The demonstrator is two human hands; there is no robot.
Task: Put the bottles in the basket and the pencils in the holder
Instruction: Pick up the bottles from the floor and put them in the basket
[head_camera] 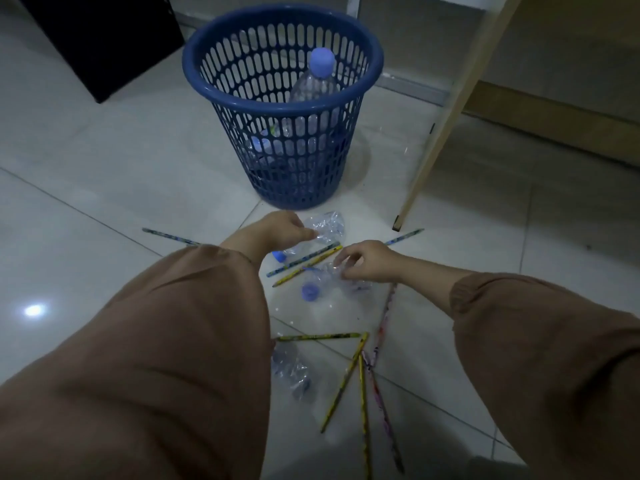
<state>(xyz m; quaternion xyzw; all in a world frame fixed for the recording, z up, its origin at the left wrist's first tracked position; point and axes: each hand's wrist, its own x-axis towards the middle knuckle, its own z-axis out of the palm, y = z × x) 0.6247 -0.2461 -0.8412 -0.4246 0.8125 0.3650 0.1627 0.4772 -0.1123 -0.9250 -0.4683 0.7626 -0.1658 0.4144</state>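
Observation:
A blue slatted basket (282,109) stands on the tiled floor ahead, holding an upright clear bottle (317,84) with a blue cap and more bottles lower down. My left hand (285,230) pinches a crushed clear bottle (327,228) lying just in front of the basket. My right hand (367,261) closes on a second crushed bottle (323,282) with a blue cap. A third crushed bottle (291,370) lies nearer to me. Several pencils (304,263) are scattered on the floor around the bottles. No holder is in view.
A pale wooden leg (440,133) slants down to the floor right of the basket. A black cabinet (100,39) stands at the back left. A long wooden baseboard runs along the right. A single pencil (169,235) lies left of my arm.

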